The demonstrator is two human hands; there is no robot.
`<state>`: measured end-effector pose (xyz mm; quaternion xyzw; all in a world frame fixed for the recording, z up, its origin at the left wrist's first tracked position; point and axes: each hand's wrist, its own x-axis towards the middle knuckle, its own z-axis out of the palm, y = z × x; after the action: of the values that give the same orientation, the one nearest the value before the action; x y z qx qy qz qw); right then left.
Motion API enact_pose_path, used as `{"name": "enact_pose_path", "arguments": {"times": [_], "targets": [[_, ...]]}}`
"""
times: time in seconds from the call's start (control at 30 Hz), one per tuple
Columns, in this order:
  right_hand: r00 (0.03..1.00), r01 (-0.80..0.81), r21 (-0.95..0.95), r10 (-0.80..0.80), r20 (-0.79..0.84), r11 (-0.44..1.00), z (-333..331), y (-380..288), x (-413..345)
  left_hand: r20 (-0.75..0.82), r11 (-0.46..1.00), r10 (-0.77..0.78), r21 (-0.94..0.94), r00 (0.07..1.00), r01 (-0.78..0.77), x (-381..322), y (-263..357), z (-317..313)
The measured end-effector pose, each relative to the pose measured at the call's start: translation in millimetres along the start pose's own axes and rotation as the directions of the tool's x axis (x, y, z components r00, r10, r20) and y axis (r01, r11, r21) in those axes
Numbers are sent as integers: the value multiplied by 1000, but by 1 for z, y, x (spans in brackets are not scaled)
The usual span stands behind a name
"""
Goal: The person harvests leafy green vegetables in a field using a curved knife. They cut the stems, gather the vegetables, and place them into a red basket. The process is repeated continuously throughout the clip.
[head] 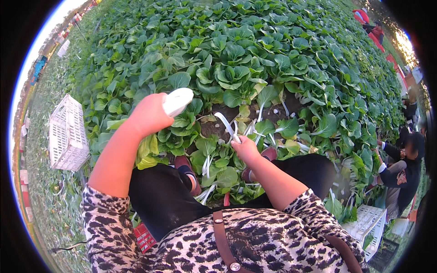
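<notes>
My left hand (150,112) grips a leafy green, a bok choy by its look, whose thick white base (178,101) points up and to the right. Yellow-green leaves (147,152) show below my left wrist and may belong to it. In my right hand (245,147) is the handle of a small curved knife (224,123), its pale blade slanting up and left over bare soil. The two hands are apart. Cut leaves with white stalks (207,165) lie on the ground between my shoes, below the knife.
Dense leafy plants (235,75) stand in front of me. A white plastic crate (68,136) is at the left, a red crate (144,237) beside my hip, another white crate (367,221) at lower right. A co-worker (399,174) crouches at the right; more people are farther off.
</notes>
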<state>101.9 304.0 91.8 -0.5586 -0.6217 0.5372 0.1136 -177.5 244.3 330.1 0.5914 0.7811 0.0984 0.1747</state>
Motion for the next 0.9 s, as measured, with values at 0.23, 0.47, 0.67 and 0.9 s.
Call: {"name": "enact_pose_path", "arguments": {"times": [0.23, 0.47, 0.67, 0.9], "targets": [[975, -204, -44, 207, 79, 978, -1, 29, 8, 314, 996, 89, -53, 945, -77, 115, -29, 130], [990, -66, -377, 107, 90, 924, 25, 18, 52, 423, 927, -54, 357, 905, -112, 127, -127, 224], [968, 35, -538, 104, 227, 842, 89, -1, 124, 387, 923, -169, 386, 907, 7, 68, -189, 261], [958, 160, -670, 51, 284, 725, 141, -29, 179, 316, 966, -48, 254, 948, -35, 57, -202, 258]]}}
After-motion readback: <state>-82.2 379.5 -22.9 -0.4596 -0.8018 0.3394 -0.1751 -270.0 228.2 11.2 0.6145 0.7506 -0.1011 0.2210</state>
